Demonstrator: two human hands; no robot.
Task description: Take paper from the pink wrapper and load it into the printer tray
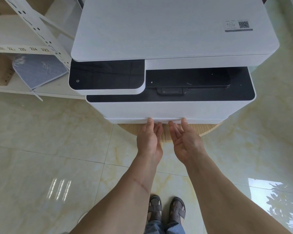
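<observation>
White printer [174, 65] sat on a round wooden stand [181, 130] over glossy tiled floor [41, 149], its front facing the person and its long axis running left to right across the view. Paper tray [201, 121] lay at the printer's base, shut or nearly shut, its front edge parallel to that axis.

Left hand [149, 141] and right hand [186, 144] were side by side at the tray's front centre, palms turned inward, fingers reaching under the lip and thumbs on its top edge. Fingertips hidden; could not tell how firmly they gripped.

White shelving [24, 49] with numbered labels stood at left. Pink wrapper not in view.
</observation>
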